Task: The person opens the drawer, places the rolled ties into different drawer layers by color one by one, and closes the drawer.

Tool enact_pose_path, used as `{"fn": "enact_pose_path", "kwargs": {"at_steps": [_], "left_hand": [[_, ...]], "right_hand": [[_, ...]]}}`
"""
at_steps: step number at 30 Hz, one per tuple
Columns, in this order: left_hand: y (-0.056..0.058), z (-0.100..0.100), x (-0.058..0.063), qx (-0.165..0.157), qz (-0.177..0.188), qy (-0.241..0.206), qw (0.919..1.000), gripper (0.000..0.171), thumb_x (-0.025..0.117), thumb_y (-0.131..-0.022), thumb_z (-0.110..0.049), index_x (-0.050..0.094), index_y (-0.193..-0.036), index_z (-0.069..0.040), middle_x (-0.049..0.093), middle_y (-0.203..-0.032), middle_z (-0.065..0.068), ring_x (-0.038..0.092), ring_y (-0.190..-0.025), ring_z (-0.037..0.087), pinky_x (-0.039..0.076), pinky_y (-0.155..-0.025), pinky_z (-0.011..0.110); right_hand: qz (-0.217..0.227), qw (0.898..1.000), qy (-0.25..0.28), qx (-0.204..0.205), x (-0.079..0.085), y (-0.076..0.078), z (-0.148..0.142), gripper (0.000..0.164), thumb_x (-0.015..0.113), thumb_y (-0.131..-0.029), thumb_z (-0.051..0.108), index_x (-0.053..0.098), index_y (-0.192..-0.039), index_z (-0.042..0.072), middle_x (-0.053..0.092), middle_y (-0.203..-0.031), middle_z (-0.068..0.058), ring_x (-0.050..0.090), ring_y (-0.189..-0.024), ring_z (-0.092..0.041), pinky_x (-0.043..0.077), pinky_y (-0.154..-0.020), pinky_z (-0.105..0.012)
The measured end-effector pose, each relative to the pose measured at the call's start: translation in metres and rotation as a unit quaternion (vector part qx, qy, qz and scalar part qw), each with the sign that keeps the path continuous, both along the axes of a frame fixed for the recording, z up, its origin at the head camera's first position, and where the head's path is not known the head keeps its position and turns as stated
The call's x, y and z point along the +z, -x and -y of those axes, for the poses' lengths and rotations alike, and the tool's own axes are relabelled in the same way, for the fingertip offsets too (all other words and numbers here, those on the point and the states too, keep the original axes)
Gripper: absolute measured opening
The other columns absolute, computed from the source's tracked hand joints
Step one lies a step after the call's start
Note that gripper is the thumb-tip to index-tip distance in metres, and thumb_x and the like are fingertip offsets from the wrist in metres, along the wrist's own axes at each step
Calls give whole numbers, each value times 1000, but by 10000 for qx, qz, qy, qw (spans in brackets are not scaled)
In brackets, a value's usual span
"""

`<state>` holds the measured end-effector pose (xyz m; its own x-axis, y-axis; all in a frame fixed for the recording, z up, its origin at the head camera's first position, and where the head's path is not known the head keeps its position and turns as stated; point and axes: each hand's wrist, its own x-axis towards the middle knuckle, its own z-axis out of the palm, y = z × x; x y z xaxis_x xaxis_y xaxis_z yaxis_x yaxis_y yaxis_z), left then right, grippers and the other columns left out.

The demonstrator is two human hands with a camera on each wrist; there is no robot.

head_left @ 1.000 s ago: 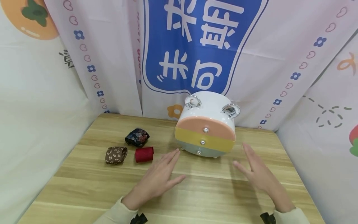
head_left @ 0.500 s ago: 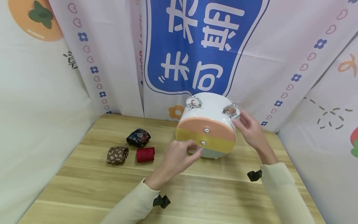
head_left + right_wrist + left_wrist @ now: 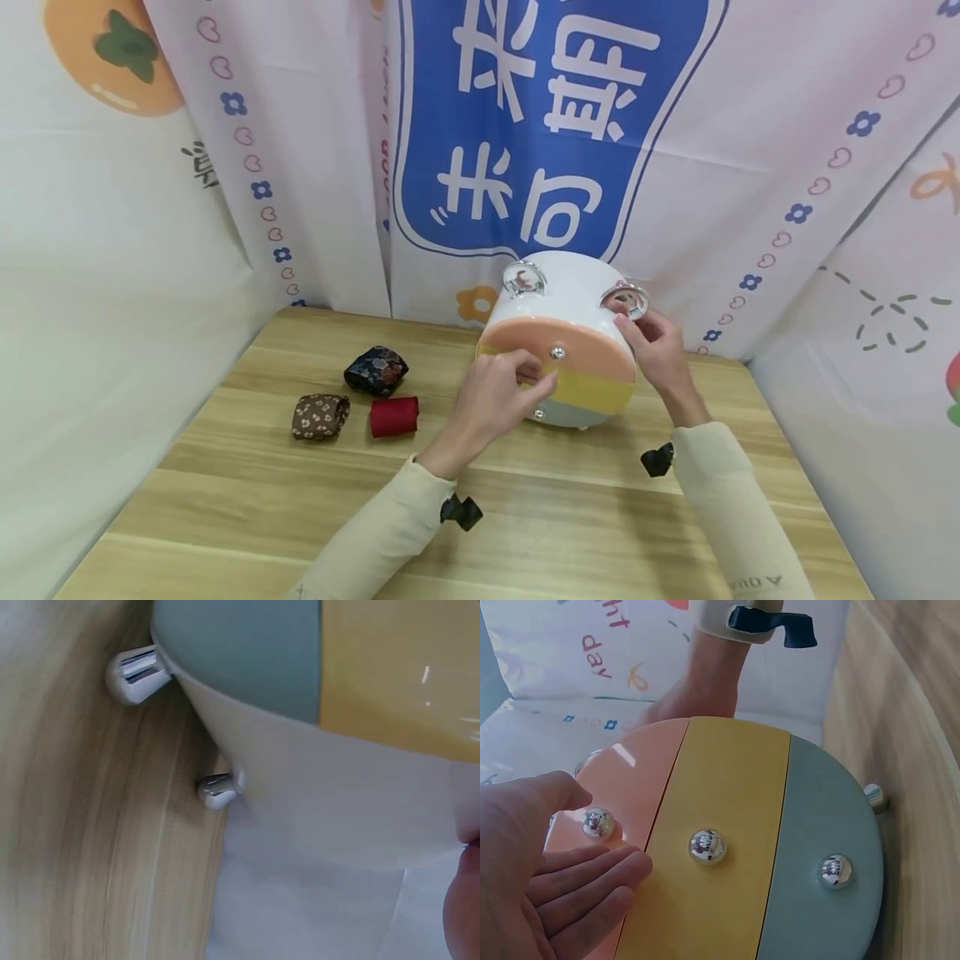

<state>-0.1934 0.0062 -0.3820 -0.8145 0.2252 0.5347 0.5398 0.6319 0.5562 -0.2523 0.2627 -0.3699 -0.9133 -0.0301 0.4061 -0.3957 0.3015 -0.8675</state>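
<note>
A small rounded drawer box (image 3: 570, 287), white with pink, yellow and grey-green drawer fronts, stands at the back of the table. Each front bears a silver knob, and two chrome rings sit on top like ears. My left hand (image 3: 498, 396) hovers before the fronts with fingers bent and thumb apart; in the left wrist view the top knob (image 3: 598, 823) shows between thumb and fingers. My right hand (image 3: 660, 350) holds the box's upper right side just below the right ring (image 3: 628, 302). Its fingers are partly hidden behind the box.
Three rolled neckties lie on the table (image 3: 247, 517) to the left: a dark floral one (image 3: 377, 371), a brown floral one (image 3: 320, 417) and a red one (image 3: 394, 417). A printed cloth (image 3: 330, 208) hangs right behind the box.
Both hands have come forward from over the table to the box. The right hand has taken hold of its side; the left has risen from the lower fronts toward the top knob.
</note>
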Motion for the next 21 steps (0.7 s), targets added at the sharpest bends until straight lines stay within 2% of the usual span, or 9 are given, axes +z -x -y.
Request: {"fn": "enact_pose_path", "kwargs": {"at_steps": [4, 9, 16, 21], "left_hand": [[6, -3, 2, 18, -47, -113, 9999, 30, 66, -87, -44, 74, -85, -16, 75, -79, -7, 70, -70, 1, 53, -66, 17], [13, -8, 5, 55, -43, -157, 9999, 32, 65, -87, -48, 73, -80, -17, 74, -74, -8, 69, -65, -1, 51, -62, 13], [19, -12, 2, 196, -116, -130, 9997, 29, 64, -87, -49, 71, -74, -23, 71, -69, -14, 65, -60, -5, 48, -57, 14], [21, -16, 2, 257, -117, -71, 9996, 26, 65, -86, -48, 71, -74, -26, 70, -67, -17, 61, -58, -9, 46, -55, 15]], "right_hand": [[-61, 9998, 201, 19, -5, 3, 1, 36, 63, -94, 24, 64, -122, 3, 67, -117, 10, 66, -92, -3, 55, -76, -17], [-172, 9990, 403, -26, -9, 5, 2, 33, 61, -94, 21, 65, -121, 2, 68, -115, 7, 65, -90, -2, 55, -76, -16], [-291, 9970, 718, 73, -14, 6, 2, 31, 59, -95, 13, 63, -122, -3, 68, -111, 13, 64, -92, -3, 54, -76, -15], [-355, 9955, 863, 173, -15, 6, 2, 31, 58, -95, 10, 62, -123, -5, 69, -113, 11, 64, -96, -4, 53, -78, -15]]}}
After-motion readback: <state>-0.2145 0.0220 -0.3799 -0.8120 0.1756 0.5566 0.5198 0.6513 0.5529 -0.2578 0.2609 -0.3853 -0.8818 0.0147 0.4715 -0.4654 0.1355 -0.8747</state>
